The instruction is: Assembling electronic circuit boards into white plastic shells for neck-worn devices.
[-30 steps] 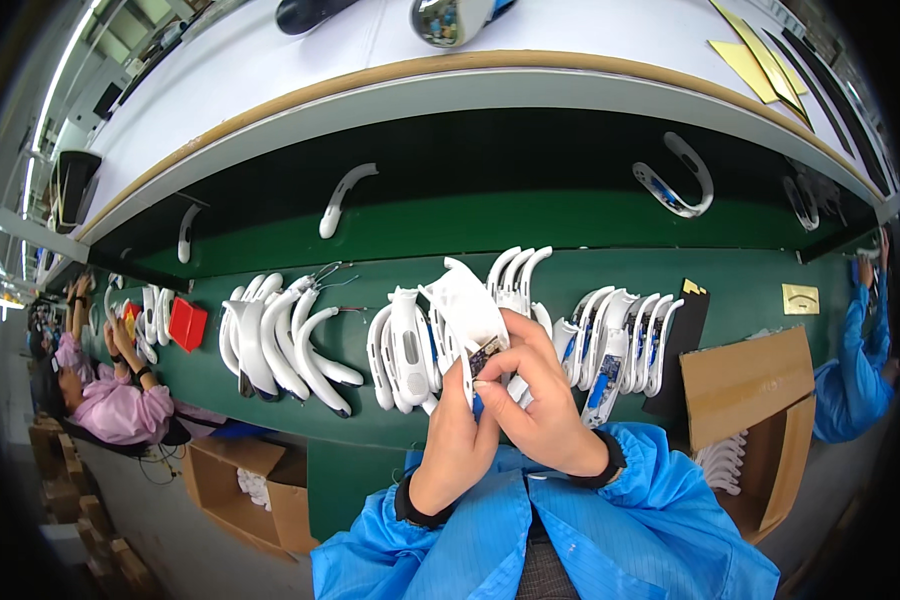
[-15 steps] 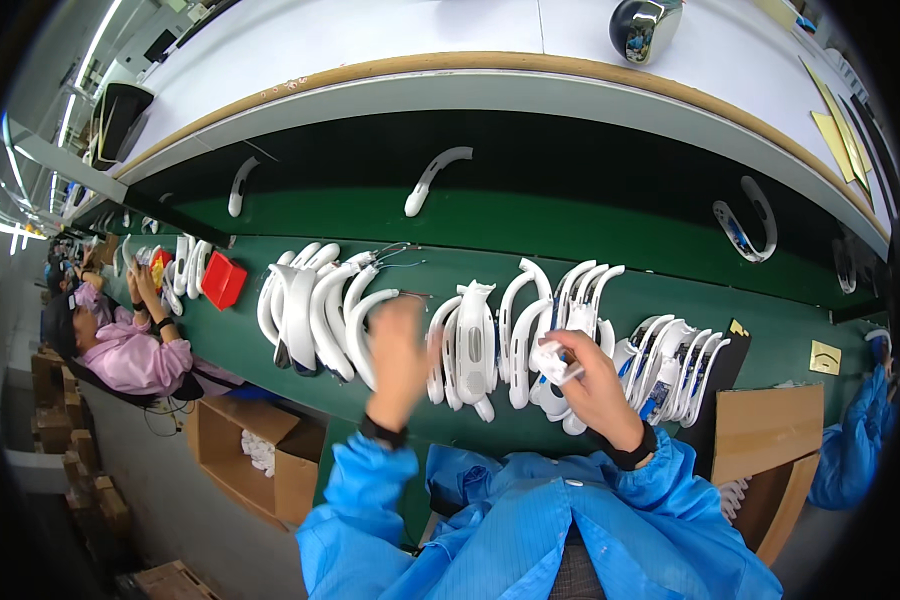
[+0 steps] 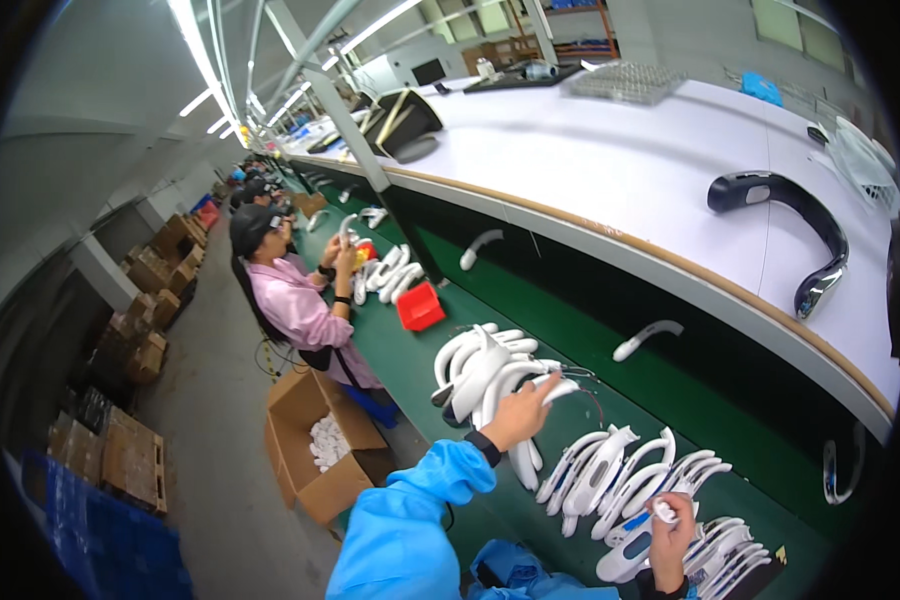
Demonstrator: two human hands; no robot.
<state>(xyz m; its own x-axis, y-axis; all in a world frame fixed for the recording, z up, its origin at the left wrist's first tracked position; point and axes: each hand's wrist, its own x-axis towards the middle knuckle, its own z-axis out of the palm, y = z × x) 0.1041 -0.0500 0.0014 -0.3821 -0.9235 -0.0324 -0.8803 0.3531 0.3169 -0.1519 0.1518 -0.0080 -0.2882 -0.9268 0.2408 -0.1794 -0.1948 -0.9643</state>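
My left hand (image 3: 518, 412) reaches over a heap of white curved plastic shells (image 3: 482, 372), its index finger stretched out against one of them. The other fingers are partly hidden, and I make out nothing held in them. Thin wires (image 3: 582, 374) stick out from the far side of this heap. In my right hand (image 3: 672, 540), lower right, is a small white plastic piece (image 3: 664, 511), gripped between the fingers. Below and around that hand stand a row of white curved shells (image 3: 598, 468) and a further row (image 3: 725, 552), some showing blue parts inside.
A red bin (image 3: 420, 306) stands on the green bench (image 3: 395, 350) beyond the heap. Further left, a person in pink (image 3: 288, 300) handles white shells. An open cardboard box (image 3: 300, 440) sits on the floor. Above runs a white shelf (image 3: 610, 150) bearing a dark U-shaped device (image 3: 820, 225).
The view has swung to the left. My left hand has moved onto the left heap of shells. My right hand still holds the small white piece.
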